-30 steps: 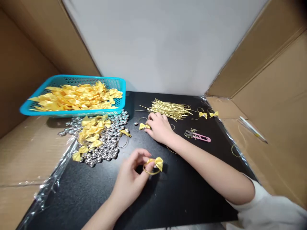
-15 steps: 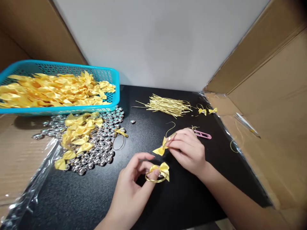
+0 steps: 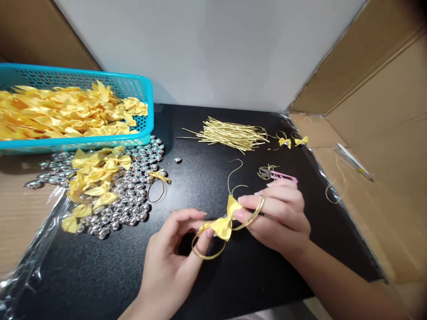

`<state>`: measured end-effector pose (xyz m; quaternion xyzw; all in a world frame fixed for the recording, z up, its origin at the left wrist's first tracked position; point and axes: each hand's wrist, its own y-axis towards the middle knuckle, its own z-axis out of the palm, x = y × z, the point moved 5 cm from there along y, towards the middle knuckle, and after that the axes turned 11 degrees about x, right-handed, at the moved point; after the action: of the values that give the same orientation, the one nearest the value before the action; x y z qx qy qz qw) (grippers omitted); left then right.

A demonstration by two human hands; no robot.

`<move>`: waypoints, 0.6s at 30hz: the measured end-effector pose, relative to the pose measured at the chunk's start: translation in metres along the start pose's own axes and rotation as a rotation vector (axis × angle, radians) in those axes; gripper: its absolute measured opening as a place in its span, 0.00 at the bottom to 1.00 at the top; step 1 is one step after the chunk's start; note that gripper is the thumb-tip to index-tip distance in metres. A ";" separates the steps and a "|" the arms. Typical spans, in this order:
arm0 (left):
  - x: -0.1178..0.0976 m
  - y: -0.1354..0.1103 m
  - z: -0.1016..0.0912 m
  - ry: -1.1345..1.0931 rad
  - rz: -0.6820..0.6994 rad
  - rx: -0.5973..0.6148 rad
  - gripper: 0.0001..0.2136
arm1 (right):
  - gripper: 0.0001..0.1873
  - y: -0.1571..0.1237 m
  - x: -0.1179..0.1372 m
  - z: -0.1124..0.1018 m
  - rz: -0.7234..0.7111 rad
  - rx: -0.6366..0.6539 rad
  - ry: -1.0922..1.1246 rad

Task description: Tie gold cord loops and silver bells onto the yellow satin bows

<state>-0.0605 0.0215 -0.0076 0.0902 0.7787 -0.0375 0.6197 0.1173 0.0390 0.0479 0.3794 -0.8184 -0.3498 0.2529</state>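
Basket [image 3: 151,111] holds heaped yellow ribbons [image 3: 60,109], while both hands [image 3: 171,262] pinch ringed bows [image 3: 223,228].

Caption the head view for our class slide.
Left hand and right hand hold yellow bows with gold rings over a black table.

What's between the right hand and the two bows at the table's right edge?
Head view: pink-handled snips and short gold strands lie between the right hand and those bows.
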 end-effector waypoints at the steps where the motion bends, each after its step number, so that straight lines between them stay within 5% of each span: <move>1: 0.000 0.000 0.000 0.010 0.013 -0.001 0.12 | 0.07 0.000 0.000 -0.001 0.005 -0.008 -0.001; 8: -0.001 -0.006 -0.001 0.105 0.132 -0.026 0.16 | 0.07 -0.001 0.002 0.000 0.011 -0.053 -0.014; 12: -0.001 -0.003 -0.001 0.026 0.063 -0.058 0.14 | 0.08 0.003 -0.001 0.006 0.031 0.027 -0.029; 15: 0.006 0.002 -0.001 -0.215 -0.143 -0.072 0.10 | 0.06 0.009 -0.018 0.025 0.163 0.180 -0.021; 18: 0.013 0.005 0.001 -0.450 -0.296 -0.051 0.12 | 0.05 0.012 -0.044 0.061 0.388 0.470 0.030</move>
<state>-0.0615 0.0273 -0.0206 -0.0509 0.6266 -0.1271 0.7672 0.0963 0.1031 0.0121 0.2692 -0.9303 -0.0902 0.2324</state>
